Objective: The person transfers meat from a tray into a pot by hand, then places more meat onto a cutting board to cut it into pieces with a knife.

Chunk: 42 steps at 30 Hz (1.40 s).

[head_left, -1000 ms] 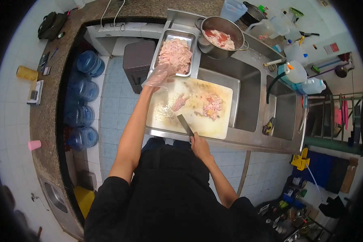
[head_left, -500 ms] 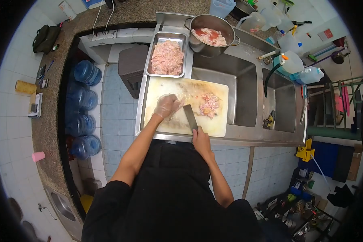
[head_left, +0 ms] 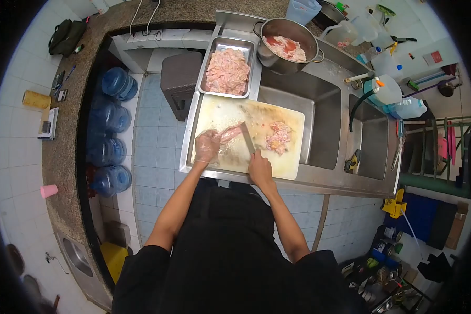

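Note:
My left hand (head_left: 208, 146), in a clear plastic glove, grips one end of a strip of raw meat (head_left: 230, 134) lying on the white cutting board (head_left: 214, 111). My bare right hand (head_left: 260, 166) is closed around the handle of a cleaver (head_left: 248, 137). The blade stands at the strip's right end. A small heap of pinkish-yellow trimmings (head_left: 279, 138) lies on the board to the right of the blade. Beyond the board, a steel tray (head_left: 201, 79) holds a pile of raw meat pieces (head_left: 228, 71).
A large steel pot (head_left: 282, 64) with meat in reddish liquid stands behind the sink basin (head_left: 324, 125). A second basin (head_left: 371, 149) lies further right, with plastic jugs (head_left: 386, 91) behind it. A dark stool (head_left: 180, 78) and blue water bottles (head_left: 115, 149) are on the left.
My left hand has moved down and left on the board, and the meat strip now shows stretched out beside it. The cleaver has shifted slightly up the board. The whole view has shifted a little.

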### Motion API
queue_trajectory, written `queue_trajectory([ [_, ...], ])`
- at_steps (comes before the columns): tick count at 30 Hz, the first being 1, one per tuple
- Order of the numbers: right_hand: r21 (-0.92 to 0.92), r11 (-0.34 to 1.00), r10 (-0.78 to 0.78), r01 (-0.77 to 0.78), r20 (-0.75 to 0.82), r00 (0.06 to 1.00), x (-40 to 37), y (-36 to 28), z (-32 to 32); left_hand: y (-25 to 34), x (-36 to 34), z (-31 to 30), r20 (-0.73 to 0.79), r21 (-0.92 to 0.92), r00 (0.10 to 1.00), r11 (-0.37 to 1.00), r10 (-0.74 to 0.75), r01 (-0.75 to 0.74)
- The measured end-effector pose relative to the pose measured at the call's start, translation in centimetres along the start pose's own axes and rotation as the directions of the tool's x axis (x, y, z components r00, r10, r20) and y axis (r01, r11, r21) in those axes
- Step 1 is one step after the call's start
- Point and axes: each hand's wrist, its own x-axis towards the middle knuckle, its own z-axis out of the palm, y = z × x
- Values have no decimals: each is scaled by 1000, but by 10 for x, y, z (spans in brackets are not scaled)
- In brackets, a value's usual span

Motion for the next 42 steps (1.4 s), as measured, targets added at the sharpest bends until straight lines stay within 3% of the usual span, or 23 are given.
queue_trajectory([
  [2,-10,1000,-24,24,30,999,-3,-4,5,-3,-2,1,-13,37,1000,999,19,-19],
  [4,38,987,-157,155,66,985,-9,-4,16,-1,-5,-1,15,55,1000,998,-7,7],
  [12,-61,997,-42,41,-19,999,2,-10,-1,5,-5,-7,50,-31,999,999,-18,20],
  [17,-19,992,-123,127,145,982,-7,-19,25,13,-6,-16,23,-96,1000,995,22,-19],
  [20,-4,991,-130,131,74,989,27,-36,42,5,-5,-14,63,-63,994,995,87,-83],
  [24,60,951,-300,305,-72,951,86,-72,58,0,-5,-11,74,-120,994,990,78,-69],
  [29,27,963,-267,268,-17,963,57,-51,49,-5,-7,-9,-23,-82,988,985,153,-154],
  [32,-1,970,-242,242,-4,970,8,-4,47,8,-4,-18,-11,-41,999,999,36,-36],
  [35,13,973,-229,229,29,973,-28,19,27,-13,5,-18,-68,-52,994,994,90,-93],
  [37,14,988,-156,155,84,984,-46,24,16,-24,8,-26,-113,44,985,991,129,-125],
  [39,9,990,-144,143,87,986,-55,25,5,-24,7,-31,-89,47,992,995,93,-89],
  [41,8,992,-127,126,97,987,-58,22,-1,-15,4,-40,7,60,998,997,-56,55],
  [42,19,993,-121,120,78,990,-58,17,-4,-12,4,-41,35,106,998,994,-44,40],
])
